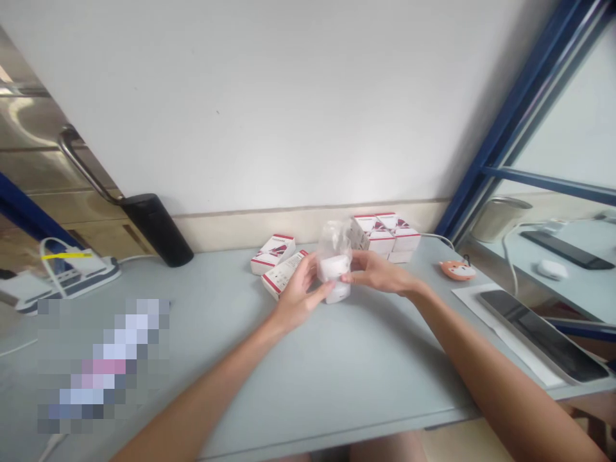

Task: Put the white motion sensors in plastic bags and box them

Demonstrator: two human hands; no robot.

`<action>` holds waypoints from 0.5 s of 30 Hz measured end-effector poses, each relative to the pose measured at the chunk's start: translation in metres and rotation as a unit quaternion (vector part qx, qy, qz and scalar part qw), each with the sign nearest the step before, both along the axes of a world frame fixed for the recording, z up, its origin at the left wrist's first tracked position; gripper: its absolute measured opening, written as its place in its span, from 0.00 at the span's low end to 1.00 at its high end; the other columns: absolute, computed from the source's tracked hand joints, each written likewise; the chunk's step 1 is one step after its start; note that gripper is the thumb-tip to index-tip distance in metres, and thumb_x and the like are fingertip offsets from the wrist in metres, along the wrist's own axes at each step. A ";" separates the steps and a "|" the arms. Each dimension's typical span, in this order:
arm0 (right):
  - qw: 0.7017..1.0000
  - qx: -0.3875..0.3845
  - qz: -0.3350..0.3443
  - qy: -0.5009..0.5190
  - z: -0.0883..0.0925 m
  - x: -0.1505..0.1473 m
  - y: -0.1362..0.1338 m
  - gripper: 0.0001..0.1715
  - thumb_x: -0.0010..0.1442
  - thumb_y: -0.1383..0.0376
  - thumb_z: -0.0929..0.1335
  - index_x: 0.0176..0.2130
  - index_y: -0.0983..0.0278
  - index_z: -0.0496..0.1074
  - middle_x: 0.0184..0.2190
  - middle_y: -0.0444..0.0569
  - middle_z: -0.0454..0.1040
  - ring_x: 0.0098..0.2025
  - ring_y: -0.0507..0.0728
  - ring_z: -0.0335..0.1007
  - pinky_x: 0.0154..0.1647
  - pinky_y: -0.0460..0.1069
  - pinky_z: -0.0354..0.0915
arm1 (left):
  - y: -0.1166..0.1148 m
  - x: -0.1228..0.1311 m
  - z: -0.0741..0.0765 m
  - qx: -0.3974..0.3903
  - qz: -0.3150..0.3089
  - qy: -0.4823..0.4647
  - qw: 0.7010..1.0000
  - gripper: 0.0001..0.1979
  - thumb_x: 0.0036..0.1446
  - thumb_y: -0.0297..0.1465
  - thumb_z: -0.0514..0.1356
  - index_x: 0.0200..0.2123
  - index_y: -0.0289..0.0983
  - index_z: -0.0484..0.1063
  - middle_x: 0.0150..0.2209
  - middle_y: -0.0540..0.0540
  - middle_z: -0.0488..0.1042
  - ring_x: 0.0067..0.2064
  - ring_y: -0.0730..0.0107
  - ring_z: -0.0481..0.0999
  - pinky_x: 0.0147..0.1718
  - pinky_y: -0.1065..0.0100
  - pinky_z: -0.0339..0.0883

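Note:
Both my hands meet at the middle of the grey table [337, 378] around a small white object in a clear plastic bag [333, 263]. My left hand [301, 296] cups it from the left with fingers curled on its lower part. My right hand [378, 272] pinches it from the right side. Just behind my left hand lie two red-and-white small boxes [278, 263]. A stack of the same kind of boxes [385, 236] stands behind my right hand against the wall.
A black cylinder [156, 228] leans at the back left beside a power strip with cables [72, 273]. An orange fox-shaped item [457, 269], a sheet of paper and a dark tablet [541, 333] lie at the right. A blue window frame [505, 128] rises at the right.

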State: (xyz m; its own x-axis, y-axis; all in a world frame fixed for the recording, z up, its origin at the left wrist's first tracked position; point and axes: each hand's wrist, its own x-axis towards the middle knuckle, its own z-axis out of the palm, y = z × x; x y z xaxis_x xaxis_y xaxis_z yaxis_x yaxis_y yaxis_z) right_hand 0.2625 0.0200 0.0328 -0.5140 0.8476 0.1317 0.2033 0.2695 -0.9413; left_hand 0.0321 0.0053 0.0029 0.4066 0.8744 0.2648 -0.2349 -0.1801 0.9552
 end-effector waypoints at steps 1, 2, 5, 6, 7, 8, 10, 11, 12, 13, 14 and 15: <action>1.000 0.002 0.009 -0.030 -0.002 0.000 0.000 0.26 0.60 0.50 0.77 0.53 0.60 0.81 0.48 0.50 0.84 0.52 0.63 0.79 0.55 0.58 0.73 | 0.002 0.000 -0.003 0.009 0.019 0.006 1.000 0.28 0.60 0.35 0.71 0.62 0.42 0.69 0.65 0.39 0.71 0.68 0.50 0.70 0.67 0.54 0.62; 0.998 0.002 0.018 -0.060 -0.003 0.001 0.000 0.24 0.60 0.49 0.76 0.50 0.60 0.82 0.46 0.50 0.84 0.50 0.63 0.80 0.53 0.57 0.74 | 0.004 0.000 -0.006 0.013 0.035 0.012 0.999 0.27 0.60 0.37 0.70 0.60 0.41 0.70 0.64 0.38 0.73 0.66 0.50 0.71 0.66 0.54 0.63; 0.994 0.003 0.030 -0.106 -0.003 0.007 0.001 0.23 0.60 0.49 0.76 0.49 0.60 0.82 0.46 0.50 0.84 0.47 0.63 0.79 0.51 0.57 0.74 | 0.010 0.000 -0.015 0.012 0.045 0.028 0.999 0.25 0.59 0.38 0.72 0.56 0.39 0.72 0.60 0.37 0.76 0.63 0.49 0.75 0.63 0.53 0.67; 0.994 0.008 0.027 -0.103 -0.001 0.009 0.001 0.25 0.59 0.50 0.77 0.51 0.59 0.81 0.47 0.50 0.84 0.48 0.63 0.79 0.51 0.57 0.74 | 0.011 0.000 -0.017 0.016 0.038 0.032 0.999 0.25 0.58 0.38 0.73 0.56 0.39 0.72 0.59 0.37 0.76 0.62 0.49 0.76 0.62 0.53 0.67; 0.995 0.015 0.021 -0.094 0.000 0.010 0.001 0.27 0.58 0.51 0.77 0.53 0.59 0.80 0.48 0.50 0.84 0.49 0.64 0.79 0.51 0.57 0.74 | 0.011 -0.001 -0.018 0.022 0.034 0.034 0.999 0.26 0.56 0.37 0.73 0.55 0.40 0.72 0.59 0.37 0.77 0.61 0.50 0.77 0.62 0.53 0.68; 0.996 0.024 0.011 -0.082 0.002 0.012 0.001 0.29 0.57 0.51 0.78 0.54 0.60 0.80 0.48 0.50 0.84 0.49 0.63 0.79 0.51 0.57 0.74 | 0.010 0.000 -0.019 0.029 0.035 0.034 0.998 0.26 0.56 0.36 0.74 0.56 0.40 0.72 0.60 0.37 0.76 0.60 0.50 0.77 0.61 0.53 0.68; 0.997 0.039 -0.015 -0.063 0.005 0.013 0.000 0.29 0.55 0.52 0.79 0.54 0.60 0.80 0.47 0.50 0.84 0.48 0.63 0.79 0.50 0.56 0.75 | 0.008 0.000 -0.019 0.043 0.053 0.033 0.997 0.27 0.55 0.35 0.74 0.57 0.43 0.73 0.61 0.39 0.76 0.61 0.51 0.77 0.62 0.54 0.67; 0.997 0.043 -0.024 -0.060 0.006 0.013 0.000 0.28 0.55 0.52 0.79 0.52 0.60 0.80 0.47 0.50 0.84 0.48 0.63 0.80 0.49 0.56 0.75 | 0.007 0.000 -0.019 0.047 0.062 0.036 0.996 0.27 0.55 0.34 0.74 0.57 0.44 0.73 0.62 0.40 0.76 0.62 0.51 0.76 0.63 0.54 0.66; 0.997 0.043 -0.027 -0.066 0.005 0.013 0.000 0.27 0.54 0.52 0.79 0.50 0.60 0.81 0.46 0.49 0.84 0.46 0.63 0.80 0.48 0.55 0.75 | 0.006 0.000 -0.019 0.048 0.067 0.044 0.996 0.27 0.56 0.34 0.74 0.58 0.44 0.74 0.61 0.40 0.76 0.62 0.51 0.76 0.64 0.54 0.65; 0.996 0.039 -0.025 -0.078 0.003 0.012 0.001 0.26 0.54 0.52 0.80 0.49 0.60 0.82 0.44 0.49 0.85 0.45 0.63 0.81 0.47 0.55 0.76 | 0.006 0.000 -0.019 0.046 0.066 0.057 0.995 0.26 0.56 0.34 0.73 0.58 0.44 0.74 0.60 0.40 0.77 0.62 0.51 0.76 0.64 0.53 0.65; 0.995 0.031 -0.017 -0.093 0.000 0.012 0.001 0.25 0.54 0.52 0.80 0.48 0.61 0.82 0.44 0.49 0.85 0.45 0.62 0.81 0.47 0.55 0.76 | 0.006 -0.001 -0.018 0.042 0.059 0.072 0.995 0.25 0.57 0.35 0.73 0.57 0.43 0.75 0.58 0.40 0.79 0.62 0.50 0.76 0.64 0.52 0.65; 0.994 0.020 -0.006 -0.107 -0.003 0.012 0.003 0.25 0.54 0.52 0.80 0.48 0.60 0.82 0.43 0.49 0.85 0.45 0.62 0.81 0.47 0.54 0.76 | 0.007 -0.002 -0.018 0.036 0.050 0.087 0.994 0.24 0.57 0.35 0.72 0.56 0.42 0.75 0.57 0.40 0.80 0.61 0.49 0.77 0.63 0.51 0.66</action>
